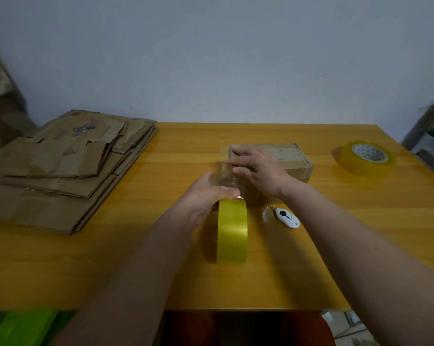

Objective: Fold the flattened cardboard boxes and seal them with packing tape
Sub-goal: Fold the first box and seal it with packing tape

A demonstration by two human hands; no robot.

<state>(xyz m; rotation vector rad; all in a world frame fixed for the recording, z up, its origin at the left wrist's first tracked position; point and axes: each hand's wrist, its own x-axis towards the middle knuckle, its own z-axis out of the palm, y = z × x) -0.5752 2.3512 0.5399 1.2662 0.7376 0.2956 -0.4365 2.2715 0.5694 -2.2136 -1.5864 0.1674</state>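
Now, right hand (257,168) fingers (238,162) flat on box (290,163) (left hand (206,196) gripping tape roll (232,231)).

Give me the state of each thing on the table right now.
Box: folded up, tape going on.
Tape roll: on edge, strip drawn to box.
Left hand: grips roll.
Right hand: flat, pressing tape.
Spare roll: lying flat.
Cutter: idle.
Cardboard stack: flattened.

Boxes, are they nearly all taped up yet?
Not nearly. One small box is folded. The left hand holds the tape roll, and the right hand presses the strip on. A stack of flat cardboard is left.
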